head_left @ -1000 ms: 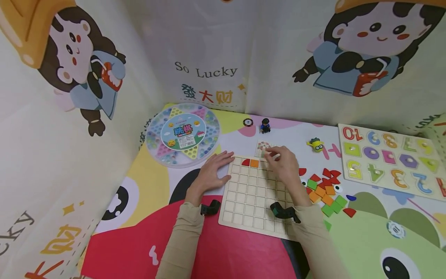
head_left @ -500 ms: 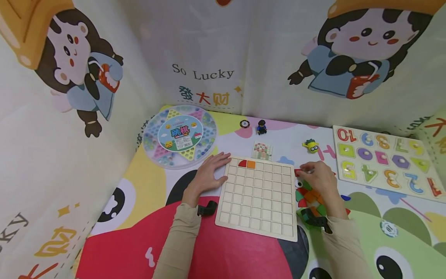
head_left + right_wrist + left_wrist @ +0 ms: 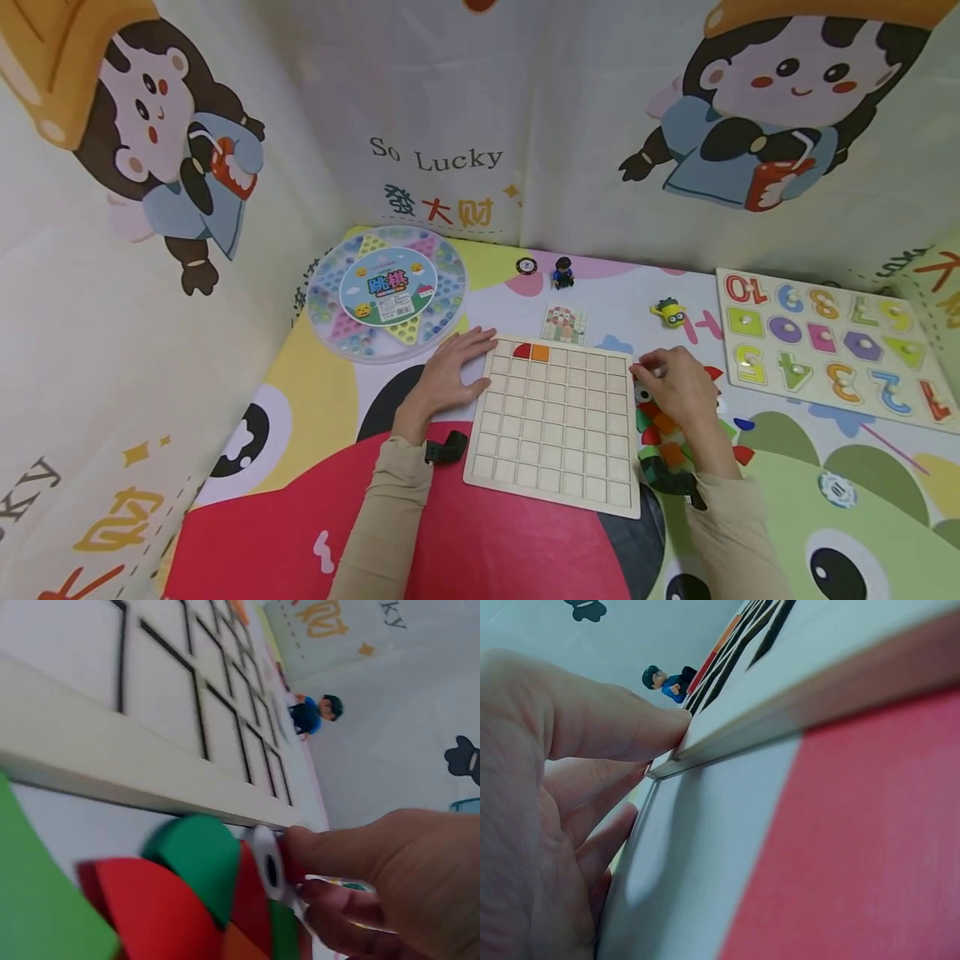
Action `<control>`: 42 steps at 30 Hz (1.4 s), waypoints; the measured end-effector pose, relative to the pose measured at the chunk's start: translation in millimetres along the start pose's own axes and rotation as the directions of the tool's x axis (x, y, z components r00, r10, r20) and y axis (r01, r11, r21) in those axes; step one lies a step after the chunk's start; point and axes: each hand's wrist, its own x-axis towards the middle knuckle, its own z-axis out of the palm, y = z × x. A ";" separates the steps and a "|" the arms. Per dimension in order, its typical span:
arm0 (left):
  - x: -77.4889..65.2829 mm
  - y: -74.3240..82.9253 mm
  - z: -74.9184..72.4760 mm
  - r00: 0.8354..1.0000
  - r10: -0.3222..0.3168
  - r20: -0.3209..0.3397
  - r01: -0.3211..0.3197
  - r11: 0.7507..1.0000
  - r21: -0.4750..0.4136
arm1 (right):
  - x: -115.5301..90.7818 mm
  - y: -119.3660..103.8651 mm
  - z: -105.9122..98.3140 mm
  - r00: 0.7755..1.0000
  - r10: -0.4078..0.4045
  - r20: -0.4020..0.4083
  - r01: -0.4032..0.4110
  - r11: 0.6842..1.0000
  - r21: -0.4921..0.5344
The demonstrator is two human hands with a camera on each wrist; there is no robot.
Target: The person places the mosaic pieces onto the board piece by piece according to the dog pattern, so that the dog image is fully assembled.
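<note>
A square wooden grid board (image 3: pixel 558 433) lies in front of me. In its top row sit a red quarter-circle piece (image 3: pixel 522 352) and an orange square piece (image 3: pixel 539 353), side by side. My left hand (image 3: pixel 444 385) rests at the board's upper left corner, fingers extended; in the left wrist view the thumb (image 3: pixel 622 720) touches the board's edge. Right of the board, my right hand (image 3: pixel 681 387) pinches a red piece (image 3: pixel 291 859) between thumb and fingers, mostly covered by them. Loose red, green and orange pieces (image 3: pixel 161 907) and a white eye piece (image 3: pixel 268 859) lie under and beside that hand.
Behind the board lies a small pattern card (image 3: pixel 564 324). A round Chinese checkers set (image 3: pixel 387 292) is at back left, a number puzzle (image 3: pixel 832 346) at back right. A seated figurine (image 3: pixel 562 273), a yellow toy (image 3: pixel 668 312) and two chips, one white (image 3: pixel 837 491), are around.
My right hand has moved from the card behind the board, over to the loose pieces on the right, and now pinches a red piece. The left hand stays at the board's corner.
</note>
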 end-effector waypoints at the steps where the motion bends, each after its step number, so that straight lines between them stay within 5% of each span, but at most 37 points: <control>1: 0.0 0.2 -0.2 1.000 0.002 -0.002 -0.002 1.000 0.002 | -0.4 0.9 -0.5 1.000 -0.022 0.014 0.022 1.000 -0.003; 5: 0.3 0.2 -0.6 1.000 0.015 -0.010 -0.015 1.000 -0.003 | -0.4 3.9 -5.2 0.996 -0.063 0.062 0.064 0.998 -0.016; 15: -0.5 -1.7 0.6 1.000 0.006 0.002 -0.006 1.000 -0.001 | 1.0 -2.6 -5.0 0.998 0.055 0.031 -0.055 0.998 0.014; 19: -0.2 -2.1 0.5 1.000 0.007 0.006 -0.007 1.000 0.000 | 1.0 -9.3 -2.9 0.996 0.044 -0.083 -0.037 0.996 0.081; 23: 0.2 -2.1 0.4 1.000 0.004 0.007 -0.005 1.000 0.012 | 9.4 -28.1 5.6 0.973 -0.061 -0.220 0.108 0.973 0.206; 26: 0.0 -1.8 0.4 1.000 -0.006 0.010 0.005 1.000 0.024 | 18.2 -49.2 15.7 0.969 -0.169 -0.179 0.216 0.934 0.285; 29: -0.3 -1.8 0.3 1.000 -0.009 0.012 0.008 1.000 0.019 | 24.8 -66.4 28.6 0.971 -0.222 -0.085 0.238 0.913 0.330; 42: -0.2 -0.9 -0.9 1.000 -0.009 0.007 0.009 1.000 -0.001 | 33.2 -82.1 52.8 0.981 -0.193 -0.018 0.191 0.948 0.256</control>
